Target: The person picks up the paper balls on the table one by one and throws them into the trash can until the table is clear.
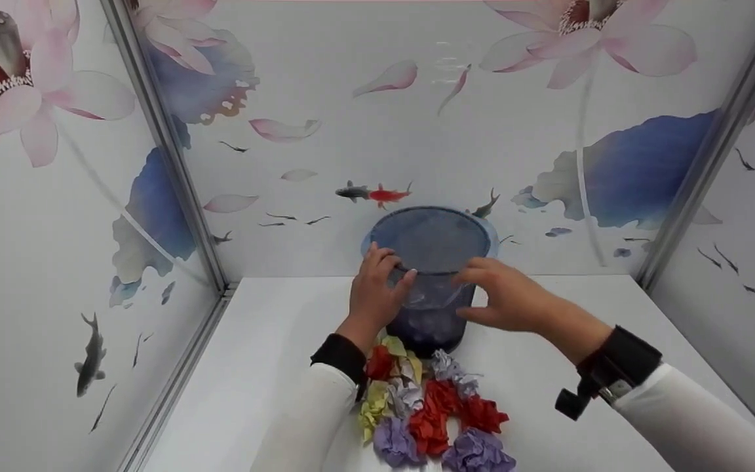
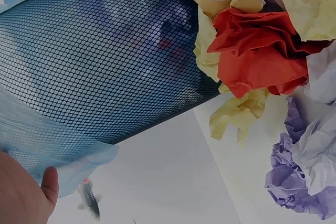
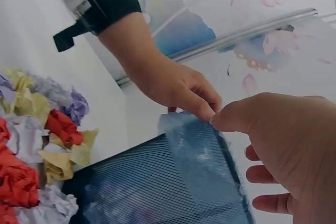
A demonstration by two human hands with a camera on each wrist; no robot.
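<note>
A dark blue mesh wastebasket (image 1: 426, 328) stands against the back wall, a thin translucent blue plastic bag (image 3: 197, 145) folded over its rim. At the rim's front left, my left hand (image 1: 377, 288) pinches the bag's edge between thumb and fingers. My right hand (image 1: 508, 298) is at the front right of the rim, thumb and fingers spread apart with a gap between them. In the right wrist view, its thumb comes close to the left hand's thumb; whether it touches the bag I cannot tell.
Crumpled paper balls in red (image 1: 430, 426), purple (image 1: 479, 451), yellow (image 1: 374, 406) and pale grey lie heaped on the white table (image 1: 272, 367) before the wastebasket. Panels printed with lotus flowers and fish enclose the table at the back and sides.
</note>
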